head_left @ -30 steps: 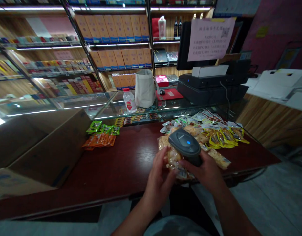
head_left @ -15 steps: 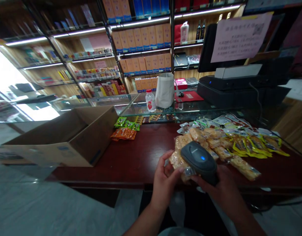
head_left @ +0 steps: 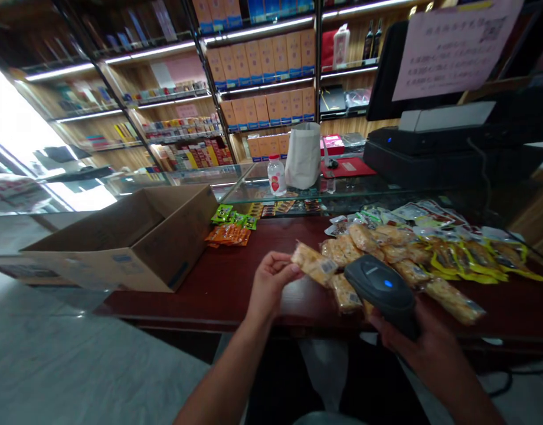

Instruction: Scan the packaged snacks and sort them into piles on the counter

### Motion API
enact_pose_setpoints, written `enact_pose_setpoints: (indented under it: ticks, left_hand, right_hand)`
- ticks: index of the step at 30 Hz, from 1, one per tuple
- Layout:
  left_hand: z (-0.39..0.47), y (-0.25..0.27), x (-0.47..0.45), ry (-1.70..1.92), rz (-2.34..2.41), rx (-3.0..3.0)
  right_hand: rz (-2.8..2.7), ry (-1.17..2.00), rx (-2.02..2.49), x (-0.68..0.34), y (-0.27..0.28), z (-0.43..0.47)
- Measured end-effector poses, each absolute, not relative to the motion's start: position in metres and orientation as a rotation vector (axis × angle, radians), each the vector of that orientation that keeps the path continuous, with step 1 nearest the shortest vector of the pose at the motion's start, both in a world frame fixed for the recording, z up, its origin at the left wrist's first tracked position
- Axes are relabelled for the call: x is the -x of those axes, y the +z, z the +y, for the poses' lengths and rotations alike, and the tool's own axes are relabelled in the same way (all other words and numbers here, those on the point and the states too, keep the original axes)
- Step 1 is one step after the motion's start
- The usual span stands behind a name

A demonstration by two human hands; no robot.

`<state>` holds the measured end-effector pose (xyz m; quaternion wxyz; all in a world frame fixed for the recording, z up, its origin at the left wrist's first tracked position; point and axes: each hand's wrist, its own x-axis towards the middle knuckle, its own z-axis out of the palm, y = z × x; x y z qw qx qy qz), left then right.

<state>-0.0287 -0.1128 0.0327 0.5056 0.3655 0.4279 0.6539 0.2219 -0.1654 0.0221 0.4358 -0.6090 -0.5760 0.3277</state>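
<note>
Pinched by one end between the fingers of my left hand (head_left: 275, 274) is a clear-wrapped snack pack (head_left: 314, 263), pale golden, with a barcode label at its right end. My right hand (head_left: 424, 342) is closed round the handle of a dark grey barcode scanner (head_left: 382, 286), whose blue light is lit. The scanner head points left, close to the held pack. Another wrapped snack pack (head_left: 344, 293) lies on the counter below it. Behind the scanner is a pile of similar golden packs (head_left: 364, 237), partly hidden by it. One more pack (head_left: 454, 300) lies to the right.
An open cardboard box (head_left: 151, 260) stands left on the dark red counter (head_left: 236, 283). Beside it lie green packets (head_left: 236, 218) and orange packets (head_left: 228, 235). Yellow-edged packs (head_left: 470, 257) lie right. A bottle (head_left: 277, 177) and white bag (head_left: 303, 156) stand on the glass case behind.
My left hand has moved left and up, with one snack pack in its fingers, away from the other packs. The scanner has shifted right in my right hand, and the view has turned slightly.
</note>
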Motion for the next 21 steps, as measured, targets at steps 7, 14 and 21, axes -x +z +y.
enact_pose_setpoints:
  ticks: [7,14,21]
  left_hand:
    - [-0.032,0.044,0.081,1.777,1.166,-1.06]
    - [-0.005,0.006,0.092,1.828,1.283,-1.249]
    - [-0.005,-0.008,0.095,1.832,1.181,-1.332]
  right_hand:
    - [-1.44,0.801,1.443,-0.226,0.043,-0.151]
    - [-1.622,0.761,1.317,-0.222,0.05,-0.13]
    - [-1.71,0.787,1.388,-0.205,0.048,-0.117]
